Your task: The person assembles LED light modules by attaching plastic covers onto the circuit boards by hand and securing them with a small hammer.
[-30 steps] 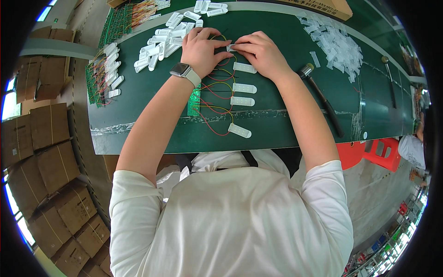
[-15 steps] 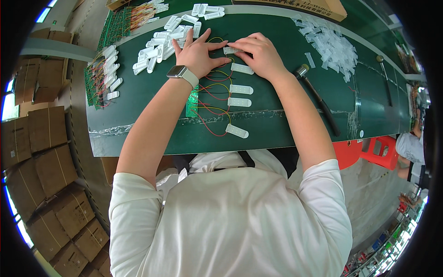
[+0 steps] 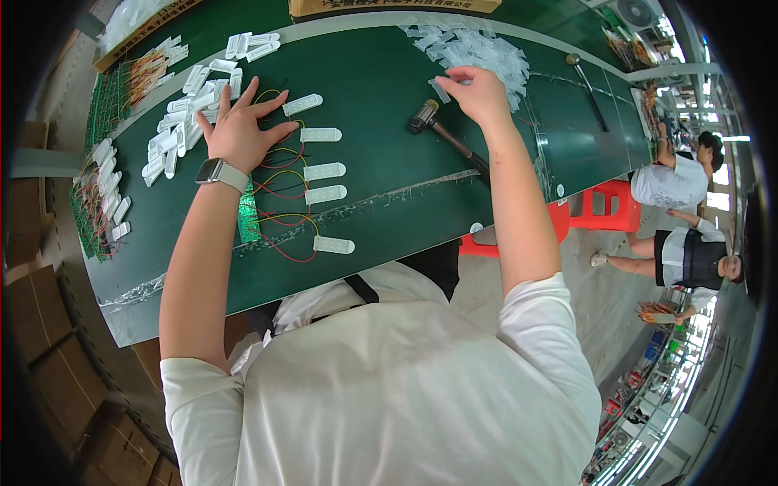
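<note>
While the left hand (image 3: 241, 130) is laid flat with fingers spread on the wired white caps (image 3: 322, 172) near the counter's (image 3: 389, 202) middle, the right hand (image 3: 478, 91) is reached far right. A clear plastic piece (image 3: 442, 87) is pinched at the edge of the loose heap (image 3: 478, 49), well apart from the caps, whose long axes run left to right.

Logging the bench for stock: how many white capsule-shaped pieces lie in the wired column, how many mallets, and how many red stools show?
White pieces on wires: 5
Mallet: 1
Red stool: 1
Total: 7
The loose white piles left and top are too crowded to count.
</note>
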### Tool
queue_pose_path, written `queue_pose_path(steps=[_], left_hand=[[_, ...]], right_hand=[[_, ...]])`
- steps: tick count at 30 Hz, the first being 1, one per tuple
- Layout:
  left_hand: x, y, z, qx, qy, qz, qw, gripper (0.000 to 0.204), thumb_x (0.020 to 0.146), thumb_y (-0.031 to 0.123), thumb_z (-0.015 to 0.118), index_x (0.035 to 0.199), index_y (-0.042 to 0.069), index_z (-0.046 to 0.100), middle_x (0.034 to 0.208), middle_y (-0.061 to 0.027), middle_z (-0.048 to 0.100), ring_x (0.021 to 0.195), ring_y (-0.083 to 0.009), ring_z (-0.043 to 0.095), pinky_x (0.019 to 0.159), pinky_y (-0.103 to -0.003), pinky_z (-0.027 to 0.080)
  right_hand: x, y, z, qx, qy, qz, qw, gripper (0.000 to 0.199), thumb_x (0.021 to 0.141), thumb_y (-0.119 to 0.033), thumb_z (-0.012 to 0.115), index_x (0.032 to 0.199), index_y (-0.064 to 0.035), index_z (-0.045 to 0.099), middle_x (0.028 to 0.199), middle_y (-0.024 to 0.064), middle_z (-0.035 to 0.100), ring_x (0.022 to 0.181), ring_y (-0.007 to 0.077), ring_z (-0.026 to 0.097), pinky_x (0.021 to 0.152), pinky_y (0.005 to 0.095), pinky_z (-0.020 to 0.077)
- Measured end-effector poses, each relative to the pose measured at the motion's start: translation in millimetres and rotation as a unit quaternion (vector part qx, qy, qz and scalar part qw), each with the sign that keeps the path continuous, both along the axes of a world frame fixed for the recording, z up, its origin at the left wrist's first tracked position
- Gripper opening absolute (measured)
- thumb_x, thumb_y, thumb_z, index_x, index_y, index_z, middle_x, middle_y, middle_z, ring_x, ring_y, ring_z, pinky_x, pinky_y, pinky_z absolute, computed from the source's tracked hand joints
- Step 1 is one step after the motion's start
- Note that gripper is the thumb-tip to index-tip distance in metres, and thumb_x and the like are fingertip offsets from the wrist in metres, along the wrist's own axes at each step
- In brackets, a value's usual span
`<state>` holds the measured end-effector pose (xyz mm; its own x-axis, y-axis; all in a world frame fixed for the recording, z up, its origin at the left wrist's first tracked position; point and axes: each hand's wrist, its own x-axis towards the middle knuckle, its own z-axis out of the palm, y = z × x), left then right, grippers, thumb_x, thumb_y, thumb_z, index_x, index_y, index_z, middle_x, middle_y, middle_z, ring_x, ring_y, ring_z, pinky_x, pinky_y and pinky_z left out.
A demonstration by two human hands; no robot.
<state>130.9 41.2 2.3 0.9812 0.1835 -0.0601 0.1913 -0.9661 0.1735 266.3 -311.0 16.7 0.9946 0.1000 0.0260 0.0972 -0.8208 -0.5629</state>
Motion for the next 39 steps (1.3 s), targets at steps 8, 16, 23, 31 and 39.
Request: queue_pose_path(steps=[8, 16, 23, 31, 39], left_hand=[[1, -1, 4, -0.001, 0.023, 0.014, 1.0, 0.062, 0.082, 0.065, 0.077, 0.141, 0.05, 0.062, 0.17, 0.0068, 0.035, 0.16, -0.0336, 0.022, 0.119, -0.078, 0.002], [-2, 0, 1, -0.022, -0.01, 0.017, 1.0, 0.063, 0.08, 0.066, 0.077, 0.14, 0.051, 0.063, 0.169, 0.0074, 0.035, 0.16, -0.0338, 0.02, 0.119, -0.08, 0.001], [-3, -3, -1, -0.02, -0.028, 0.016, 0.999, 0.064, 0.078, 0.067, 0.079, 0.139, 0.052, 0.063, 0.168, 0.0052, 0.038, 0.16, -0.0326, 0.02, 0.119, -0.079, 0.0], [-4, -3, -2, -0.019, -0.025, 0.027, 0.999, 0.065, 0.079, 0.07, 0.076, 0.139, 0.051, 0.063, 0.167, 0.0053, 0.04, 0.16, -0.0307, 0.022, 0.119, -0.078, 0.0], [-6, -3, -4, -0.024, -0.031, 0.028, 0.999, 0.063, 0.081, 0.068, 0.076, 0.139, 0.05, 0.064, 0.168, 0.0062, 0.039, 0.16, -0.0295, 0.022, 0.119, -0.079, 0.0]], right_hand=[[3, 2, -19, -0.021, 0.014, 0.029, 0.999, 0.03, 0.08, -0.031, 0.086, 0.101, -0.0102, 0.081, 0.093, 0.0065, 0.079, 0.09, 0.0264, 0.075, 0.084, 0.038, 0.0581], [16, -10, -7, -0.137, -0.261, 0.229, 0.928, 0.019, 0.078, -0.026, 0.083, 0.088, -0.0108, 0.08, 0.085, 0.0011, 0.078, 0.098, 0.0246, 0.069, 0.086, 0.0403, 0.0556], [-13, 95, 20, -0.031, -0.286, 0.41, 0.866, 0.02, 0.079, -0.022, 0.084, 0.094, -0.0093, 0.081, 0.096, 0.0047, 0.076, 0.111, 0.0238, 0.064, 0.094, 0.0375, 0.0538], [-6, 167, 8, -0.064, -0.265, 0.557, 0.785, 0.021, 0.079, -0.013, 0.082, 0.098, -0.0051, 0.08, 0.098, 0.005, 0.073, 0.113, 0.0227, 0.062, 0.096, 0.0358, 0.0542], [-4, 176, 2, -0.069, -0.241, 0.579, 0.775, 0.02, 0.081, -0.016, 0.08, 0.099, -0.0069, 0.08, 0.095, 0.0016, 0.075, 0.114, 0.0227, 0.06, 0.099, 0.037, 0.0526]])
